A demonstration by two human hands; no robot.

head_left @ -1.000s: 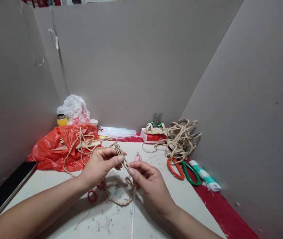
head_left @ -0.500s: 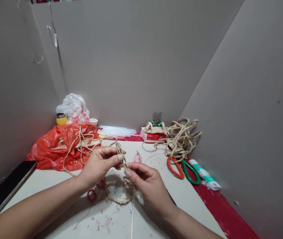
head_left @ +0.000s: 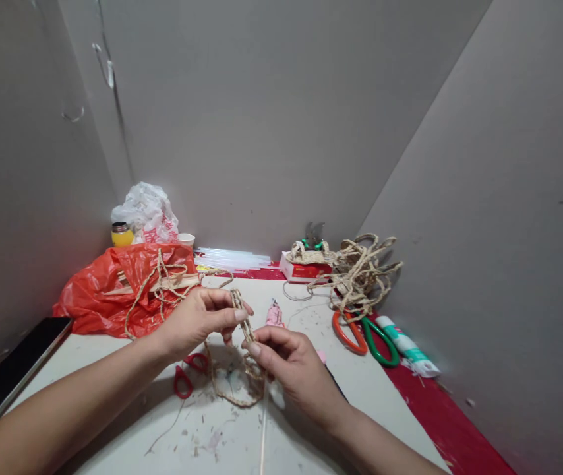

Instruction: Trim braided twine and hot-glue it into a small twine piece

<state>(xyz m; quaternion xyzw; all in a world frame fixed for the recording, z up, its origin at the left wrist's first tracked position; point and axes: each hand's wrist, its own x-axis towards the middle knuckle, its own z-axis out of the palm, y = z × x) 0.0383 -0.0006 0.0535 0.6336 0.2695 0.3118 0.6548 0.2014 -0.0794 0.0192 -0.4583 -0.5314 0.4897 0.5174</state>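
Note:
A folded length of braided straw rope (head_left: pixel 246 328) is stretched between my two hands above the table. My left hand (head_left: pixel 209 320) pinches its upper end, thumb on the near side. The lower end is gripped by the thumb and fingers of my right hand (head_left: pixel 286 359). Under the hands, a loop of the same kind of rope hangs or lies near the tabletop; which one I cannot tell. Red-handled scissors (head_left: pixel 183 382) lie below my left hand, their blades hidden. Behind my right hand stands a pink object with a metal tip (head_left: pixel 274 313).
A red plastic bag (head_left: pixel 88 297) with wooden strips and rope lies left, near a phone (head_left: pixel 14 369). At right are a rope heap (head_left: pixel 365 270), orange-and-green-handled shears (head_left: pixel 380 341) and a white-green roll (head_left: pixel 407 346). Clear sticks (head_left: pixel 232 258) and a red-white box (head_left: pixel 306 271) line the back wall.
The rope in my hands has turned slightly, and my left fingers have shifted on it. More of the red scissors' handles shows now. The camera view has moved a little.

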